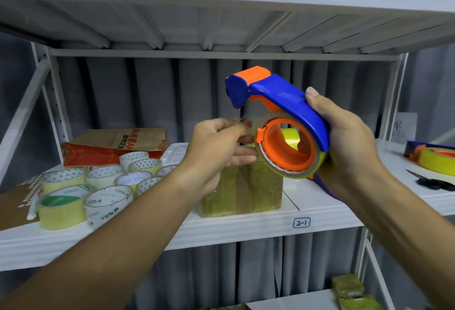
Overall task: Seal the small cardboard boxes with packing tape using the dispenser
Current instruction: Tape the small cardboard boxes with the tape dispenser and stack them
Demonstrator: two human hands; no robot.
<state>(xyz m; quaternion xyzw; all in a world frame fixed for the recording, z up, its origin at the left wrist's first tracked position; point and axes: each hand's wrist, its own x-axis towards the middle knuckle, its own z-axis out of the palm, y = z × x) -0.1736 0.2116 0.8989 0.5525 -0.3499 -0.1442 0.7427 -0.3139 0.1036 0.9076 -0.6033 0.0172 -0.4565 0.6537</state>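
My right hand point(344, 142) grips a blue and orange tape dispenser point(278, 103) by its handle, held up in the air above the shelf. A roll of yellowish tape point(295, 174) sits on its orange hub. My left hand point(219, 144) is at the roll's left side, thumb and fingers pinching the loose tape end just below the blue cutter head. Directly beneath stands a small cardboard box point(242, 189) wrapped in yellowish tape, on the white shelf point(246, 226); my left hand hides its upper left corner.
Several tape rolls point(98, 186) crowd the shelf's left part, with a brown and red paper bag point(110, 144) behind them. At the right lie a second dispenser point(430, 157) and black scissors point(433, 183). More taped boxes point(349, 290) rest on the lower shelf.
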